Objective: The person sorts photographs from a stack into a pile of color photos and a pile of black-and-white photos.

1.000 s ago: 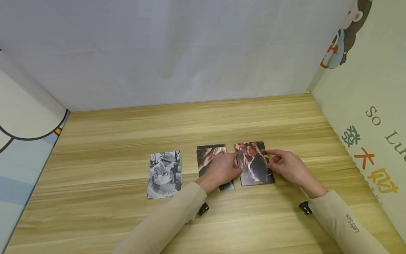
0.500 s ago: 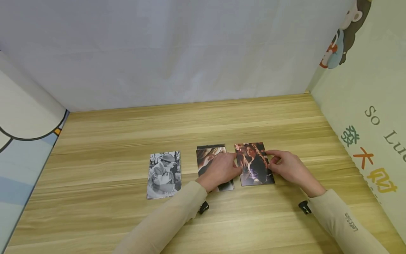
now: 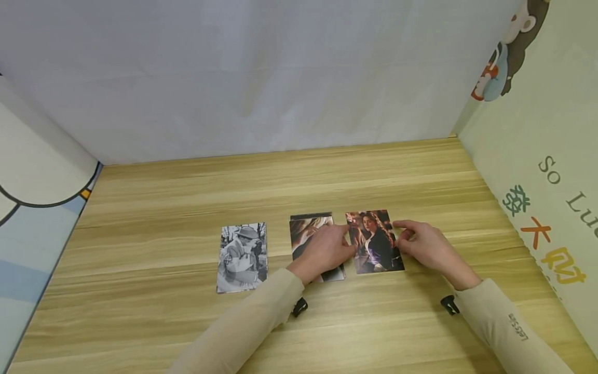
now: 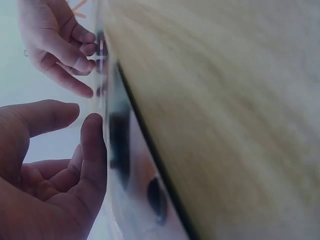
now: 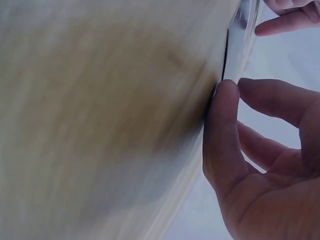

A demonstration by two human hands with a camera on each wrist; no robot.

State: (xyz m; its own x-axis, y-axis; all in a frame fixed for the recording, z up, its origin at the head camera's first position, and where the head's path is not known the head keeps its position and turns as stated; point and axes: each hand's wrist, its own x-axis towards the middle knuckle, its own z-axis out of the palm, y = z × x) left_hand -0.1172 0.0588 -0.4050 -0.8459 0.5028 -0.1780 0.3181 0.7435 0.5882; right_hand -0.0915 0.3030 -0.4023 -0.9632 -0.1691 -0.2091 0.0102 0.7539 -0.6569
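Note:
A colour photo card (image 3: pixel 377 244) of a figure in a dark jacket lies on the wooden table between both hands. My left hand (image 3: pixel 326 252) reaches over a middle pile of photo cards (image 3: pixel 301 235), its fingertips right at the colour card's left edge. That pile is partly hidden under the hand. From the other side, my right hand (image 3: pixel 427 248) touches the colour card's right edge, index finger and thumb spaced along it. In the right wrist view the thumb (image 5: pixel 224 105) lies against the card's edge. Further left sits a black-and-white photo card (image 3: pixel 242 255).
Around the cards spreads the wood-grain table (image 3: pixel 187 187). A pale cloth wall (image 3: pixel 261 78) stands behind, with a printed panel (image 3: pixel 537 171) on the right and a cartoon panel (image 3: pixel 42 150) on the left. Black clips (image 3: pixel 450 305) stick out at the sleeves.
The colour card's far edge has shifted slightly toward me, and the card looks a little flatter. Both hands keep nearly the same place; the other cards have not moved.

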